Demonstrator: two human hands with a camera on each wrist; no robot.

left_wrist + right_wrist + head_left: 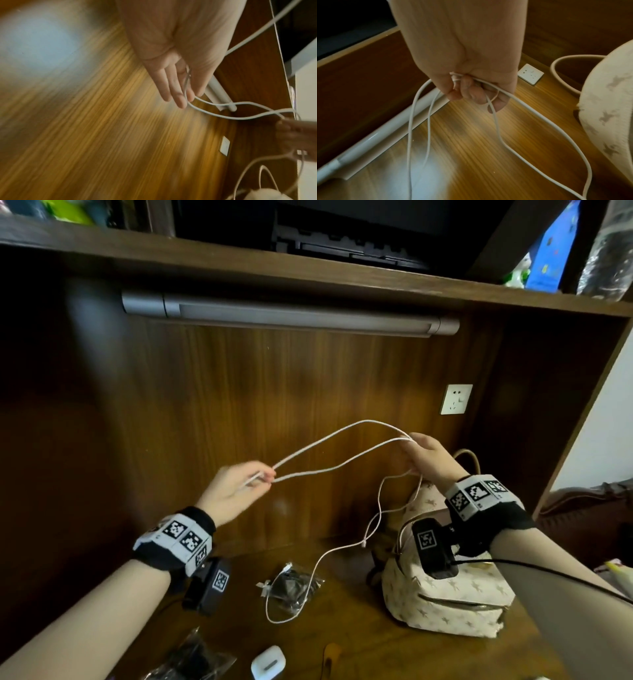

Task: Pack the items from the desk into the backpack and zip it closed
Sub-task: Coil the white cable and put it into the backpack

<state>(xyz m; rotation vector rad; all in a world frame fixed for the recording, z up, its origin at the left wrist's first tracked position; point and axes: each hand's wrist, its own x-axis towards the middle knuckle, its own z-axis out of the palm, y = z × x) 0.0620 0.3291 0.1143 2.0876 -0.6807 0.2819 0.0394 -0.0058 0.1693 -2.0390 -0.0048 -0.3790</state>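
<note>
Spanning the air between both hands, the thin white charging cable [329, 453] runs left to right above the dark wooden desk [359, 642]. We see our left hand [236, 491] pinching the folded end between thumb and fingertips, and our right hand [428, 457] curled round several gathered strands. Slack hangs down to the desktop (over a clear plastic pouch [291, 587]). The cream star-patterned backpack [445, 601] stands directly below our right hand, the nearer one; open room lies left.
</note>
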